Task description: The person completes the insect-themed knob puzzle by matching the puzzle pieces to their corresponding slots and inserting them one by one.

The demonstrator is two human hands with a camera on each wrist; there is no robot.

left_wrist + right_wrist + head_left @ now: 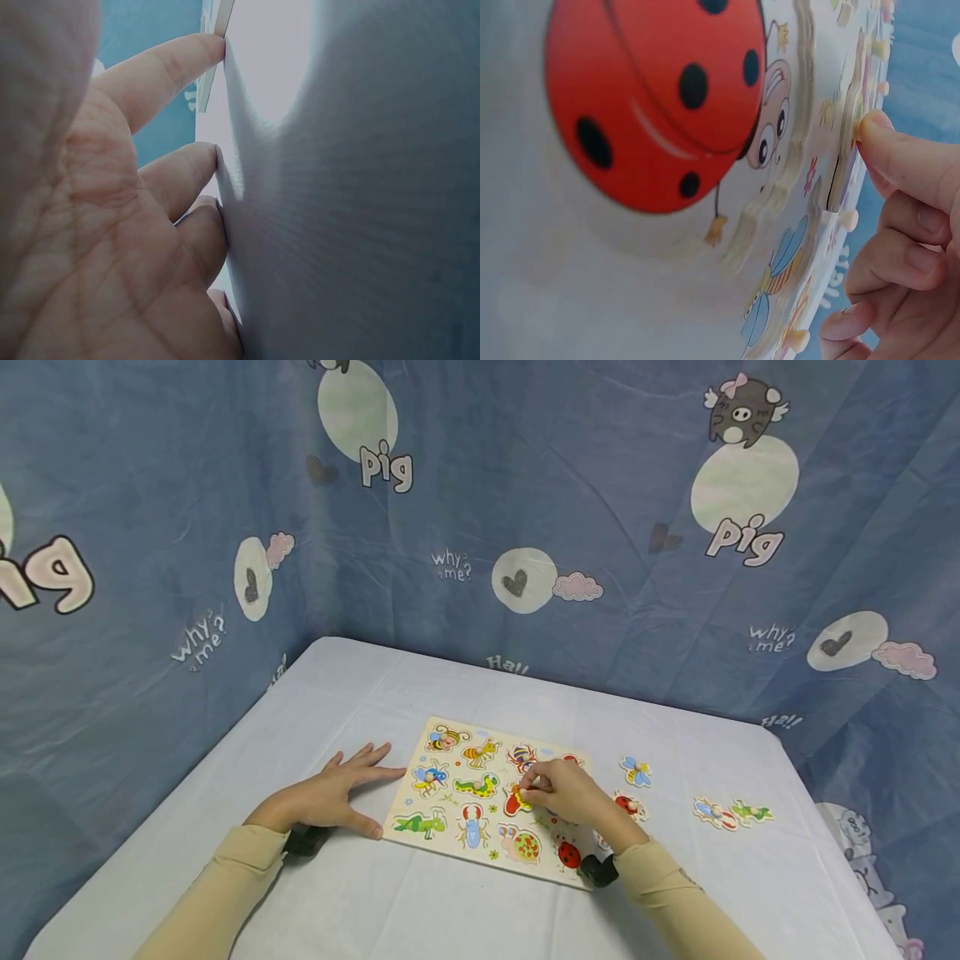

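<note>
A wooden insect puzzle board [450,853] lies on the table. My right hand [566,789] is over its right half, thumb and index finger pinching the small knob [857,131] of a red and yellow puzzle piece [513,802]. The piece is at its place on the board; whether it sits flush I cannot tell. My left hand [337,789] rests on the cloth with fingers spread, thumb and index fingertip [214,49] touching the board's left edge. Close to my right wrist, a red ladybug picture [660,97] shows in its recess.
Right of the board lie a blue-winged insect piece [636,772], a ladybug piece [627,806] partly behind my right wrist, a blue and red beetle piece [712,813] and a green grasshopper piece [752,812]. White cloth covers the table [360,693]; a blue curtain [450,485] hangs behind.
</note>
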